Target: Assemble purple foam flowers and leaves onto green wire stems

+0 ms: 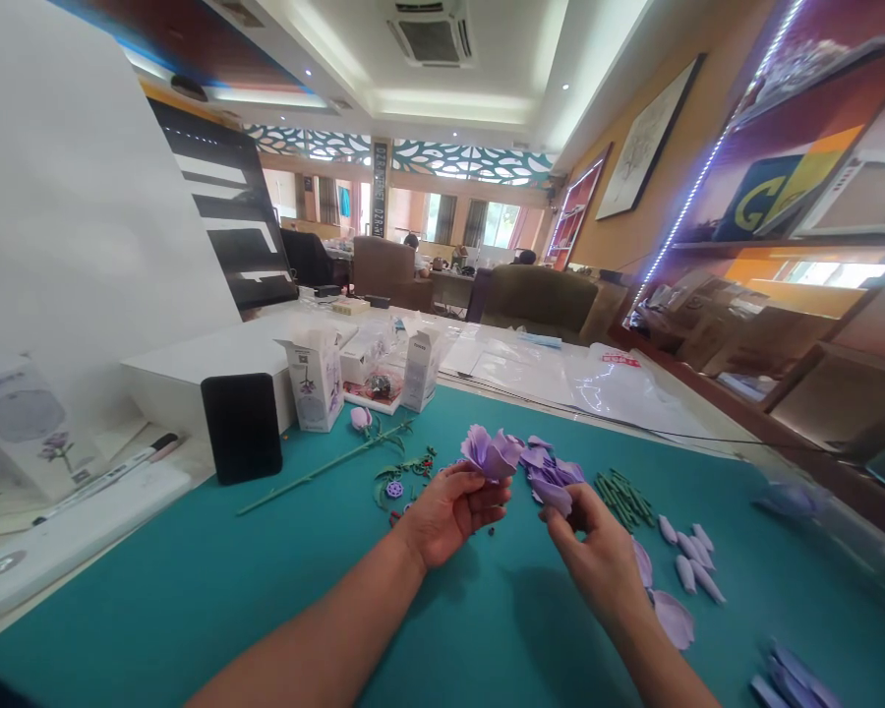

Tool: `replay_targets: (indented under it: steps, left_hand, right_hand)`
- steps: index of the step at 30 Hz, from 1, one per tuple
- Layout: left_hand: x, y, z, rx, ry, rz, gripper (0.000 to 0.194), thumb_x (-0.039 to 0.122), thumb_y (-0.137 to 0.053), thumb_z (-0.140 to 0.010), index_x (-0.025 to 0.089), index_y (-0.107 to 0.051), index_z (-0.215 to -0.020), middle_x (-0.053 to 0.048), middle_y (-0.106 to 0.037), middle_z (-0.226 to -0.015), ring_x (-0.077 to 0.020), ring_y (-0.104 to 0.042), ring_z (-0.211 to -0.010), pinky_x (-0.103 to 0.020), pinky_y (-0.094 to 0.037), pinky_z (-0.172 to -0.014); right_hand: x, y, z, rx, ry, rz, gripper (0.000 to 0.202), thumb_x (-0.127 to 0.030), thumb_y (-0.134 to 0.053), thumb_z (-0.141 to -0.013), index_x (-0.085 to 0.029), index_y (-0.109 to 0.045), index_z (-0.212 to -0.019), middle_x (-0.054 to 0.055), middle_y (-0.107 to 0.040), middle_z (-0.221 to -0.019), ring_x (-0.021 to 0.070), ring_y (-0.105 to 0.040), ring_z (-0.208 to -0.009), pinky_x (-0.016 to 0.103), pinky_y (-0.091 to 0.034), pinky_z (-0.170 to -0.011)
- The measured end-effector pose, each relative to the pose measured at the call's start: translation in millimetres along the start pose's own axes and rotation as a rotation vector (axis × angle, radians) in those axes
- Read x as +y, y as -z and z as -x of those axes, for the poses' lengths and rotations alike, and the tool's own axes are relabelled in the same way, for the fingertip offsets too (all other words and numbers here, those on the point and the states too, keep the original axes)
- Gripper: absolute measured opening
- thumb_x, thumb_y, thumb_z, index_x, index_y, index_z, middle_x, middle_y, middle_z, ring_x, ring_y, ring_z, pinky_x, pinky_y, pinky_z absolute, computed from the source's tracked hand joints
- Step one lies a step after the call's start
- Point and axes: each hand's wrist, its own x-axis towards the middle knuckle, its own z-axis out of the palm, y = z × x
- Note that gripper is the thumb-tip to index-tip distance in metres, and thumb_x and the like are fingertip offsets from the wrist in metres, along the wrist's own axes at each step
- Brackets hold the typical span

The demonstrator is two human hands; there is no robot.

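My left hand [449,513] is closed around the base of a purple artificial flower [489,452] with several spread petals. To its right, my right hand [591,539] pinches a loose lilac petal [555,498] between thumb and fingers, a short gap from the flower. Behind that hand lies a heap of purple petals [542,457]. More pale petals [673,619] rest beside my right wrist. Small green and purple parts [394,488] are scattered left of the flower. A long green stem with a pink-lilac bud [361,420] lies farther left.
Green stem pieces [625,500] and pale lilac buds [697,558] lie on the right of the teal mat [169,580]. A black panel [242,429] and white boxes [316,383] stand at the back left. Clear plastic sheets [560,379] cover the table behind.
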Motion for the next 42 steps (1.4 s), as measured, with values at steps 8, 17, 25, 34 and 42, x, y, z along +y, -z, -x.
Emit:
replay_targets:
  steps: [8, 17, 25, 34, 42]
  left_hand:
    - [-3.6, -2.1, 0.4, 0.016, 0.013, -0.050, 0.015, 0.016, -0.068, -0.070, 0.014, -0.068, -0.085, -0.007, -0.071, -0.089, -0.0174, -0.065, -0.078, -0.028, -0.050, -0.067]
    - [-11.8, -5.2, -0.7, 0.064, 0.032, -0.055, 0.011, 0.015, -0.070, -0.067, 0.014, -0.068, -0.078, -0.006, -0.070, -0.084, -0.0154, -0.063, -0.078, -0.026, -0.047, -0.067]
    - [-15.6, -11.3, 0.0, 0.110, 0.046, -0.049, 0.016, 0.015, -0.072, -0.064, 0.014, -0.067, -0.079, -0.006, -0.070, -0.084, -0.0150, -0.063, -0.075, -0.027, -0.046, -0.068]
    - [-18.5, -11.5, 0.4, 0.103, 0.022, -0.086, 0.018, 0.016, -0.073, -0.062, 0.014, -0.067, -0.078, -0.005, -0.069, -0.082, -0.0154, -0.062, -0.076, -0.027, -0.044, -0.067]
    - [-17.9, -13.9, 1.6, 0.106, 0.020, -0.116, 0.016, 0.016, -0.072, -0.063, 0.015, -0.066, -0.078, -0.006, -0.070, -0.089, -0.0146, -0.062, -0.076, -0.026, -0.043, -0.068]
  right_hand:
    - [-7.3, 7.2, 16.9, 0.078, 0.137, -0.091, 0.026, -0.041, -0.046, -0.089, -0.022, -0.062, -0.085, 0.001, -0.060, -0.069, 0.0148, -0.052, -0.056, 0.023, -0.039, -0.047]
    - [-18.7, 16.4, 22.7, 0.122, 0.302, -0.079, 0.020, -0.033, -0.049, -0.090, -0.022, -0.061, -0.079, -0.001, -0.053, -0.064, 0.0121, -0.049, -0.055, 0.022, -0.038, -0.049]
    - [-29.5, 13.0, 28.8, 0.152, 0.208, -0.012, 0.014, -0.033, -0.049, -0.088, -0.022, -0.055, -0.080, -0.004, -0.051, -0.059, 0.0113, -0.047, -0.050, 0.021, -0.036, -0.045]
    - [-20.1, 7.0, 27.1, 0.153, 0.390, 0.160, 0.021, -0.025, -0.047, -0.088, -0.021, -0.046, -0.068, -0.004, -0.048, -0.056, 0.0107, -0.045, -0.050, 0.023, -0.031, -0.050]
    - [-22.7, 9.5, 24.9, 0.199, 0.506, 0.254, 0.024, -0.022, -0.045, -0.091, -0.021, -0.045, -0.066, -0.004, -0.044, -0.056, 0.0109, -0.040, -0.049, 0.024, -0.028, -0.051]
